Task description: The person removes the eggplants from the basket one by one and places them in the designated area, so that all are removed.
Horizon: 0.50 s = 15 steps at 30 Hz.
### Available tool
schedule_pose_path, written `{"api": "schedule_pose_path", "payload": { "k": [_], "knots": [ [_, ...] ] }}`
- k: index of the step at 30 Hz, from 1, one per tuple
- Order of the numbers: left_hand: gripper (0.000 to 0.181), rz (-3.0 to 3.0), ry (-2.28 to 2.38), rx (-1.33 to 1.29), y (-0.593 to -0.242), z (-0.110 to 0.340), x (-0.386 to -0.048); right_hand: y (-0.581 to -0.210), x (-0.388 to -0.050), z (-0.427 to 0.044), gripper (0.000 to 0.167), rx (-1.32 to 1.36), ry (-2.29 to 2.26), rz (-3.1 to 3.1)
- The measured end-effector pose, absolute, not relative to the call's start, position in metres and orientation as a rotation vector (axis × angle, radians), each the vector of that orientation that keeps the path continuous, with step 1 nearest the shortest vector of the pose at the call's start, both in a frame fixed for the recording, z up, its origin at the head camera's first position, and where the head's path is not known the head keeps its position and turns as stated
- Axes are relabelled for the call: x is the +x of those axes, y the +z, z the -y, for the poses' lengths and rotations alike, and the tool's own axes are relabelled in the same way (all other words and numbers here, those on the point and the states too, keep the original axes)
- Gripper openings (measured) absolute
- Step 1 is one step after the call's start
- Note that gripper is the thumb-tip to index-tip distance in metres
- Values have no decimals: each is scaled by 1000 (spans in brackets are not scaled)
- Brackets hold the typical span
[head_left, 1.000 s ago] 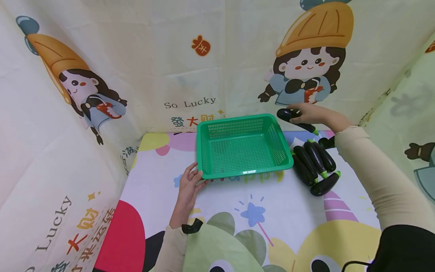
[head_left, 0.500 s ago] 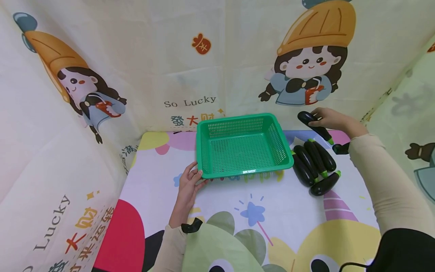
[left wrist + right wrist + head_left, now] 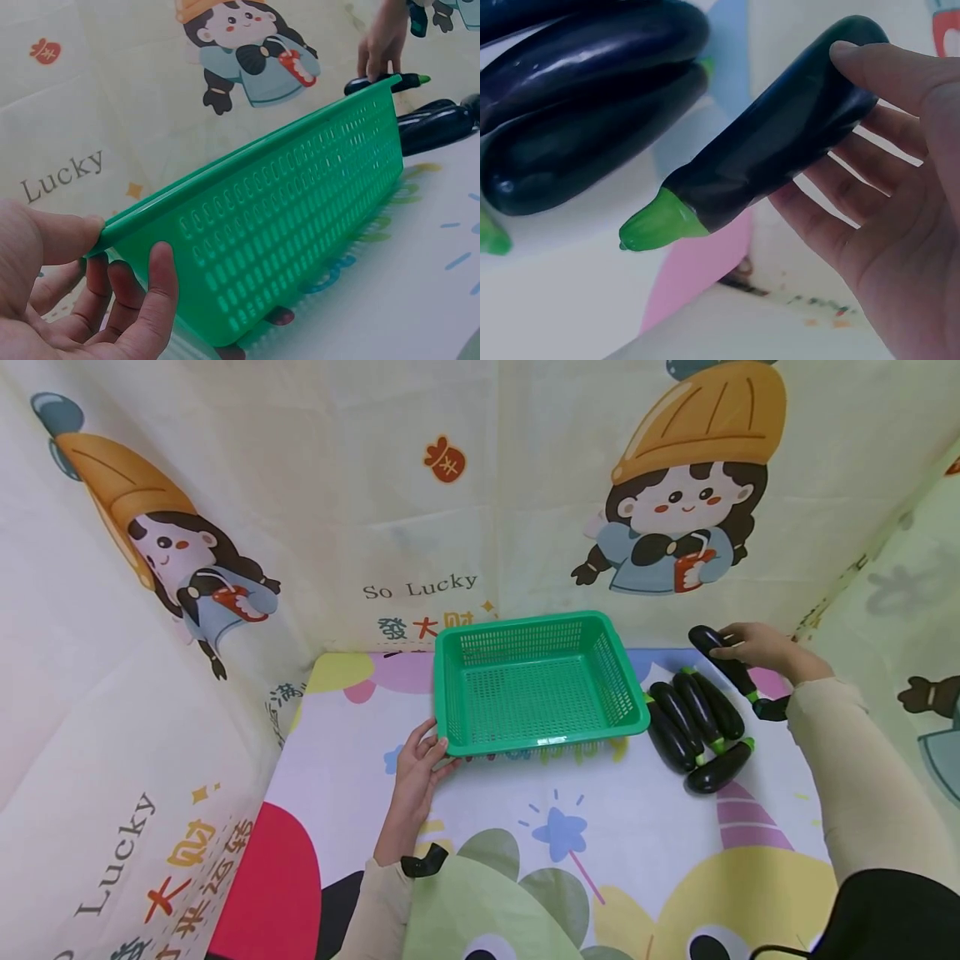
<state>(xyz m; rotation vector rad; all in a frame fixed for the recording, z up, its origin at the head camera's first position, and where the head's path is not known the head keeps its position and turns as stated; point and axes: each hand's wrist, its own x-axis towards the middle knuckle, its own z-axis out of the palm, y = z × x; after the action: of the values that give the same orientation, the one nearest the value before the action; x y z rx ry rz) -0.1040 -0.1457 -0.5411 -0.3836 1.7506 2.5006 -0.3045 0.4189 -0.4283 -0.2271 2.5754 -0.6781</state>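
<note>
My left hand (image 3: 417, 777) pinches the near left corner of a green plastic basket (image 3: 542, 745), thumb over the rim and fingers beneath, as the left wrist view also shows. No eggplant shows inside the basket. At the back right, my right hand (image 3: 765, 647) holds a dark purple eggplant (image 3: 723, 664) between thumb and fingers. In the right wrist view that eggplant (image 3: 772, 127) slants with its green stem end down and left. Several more eggplants (image 3: 693, 710) lie grouped on the table right of the basket, just in front of the held one; one (image 3: 720, 767) lies crosswise nearest me.
The table is covered by a cartoon-printed cloth (image 3: 495, 810). A printed fabric wall (image 3: 315, 527) rises close behind the basket, with others at the left (image 3: 90, 693) and right (image 3: 900, 593).
My right hand has moved right and then down with the eggplant, from beside the basket's far right corner to behind the other eggplants. The left hand and basket have stayed put.
</note>
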Motion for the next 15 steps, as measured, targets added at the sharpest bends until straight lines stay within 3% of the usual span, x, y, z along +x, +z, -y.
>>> {"api": "schedule_pose_path", "payload": {
  "k": [15],
  "knots": [
    [60,-1751,2494,-395,-541,146,-103,-473,-289,-452,66,-142,-831,-2538]
  ]
}}
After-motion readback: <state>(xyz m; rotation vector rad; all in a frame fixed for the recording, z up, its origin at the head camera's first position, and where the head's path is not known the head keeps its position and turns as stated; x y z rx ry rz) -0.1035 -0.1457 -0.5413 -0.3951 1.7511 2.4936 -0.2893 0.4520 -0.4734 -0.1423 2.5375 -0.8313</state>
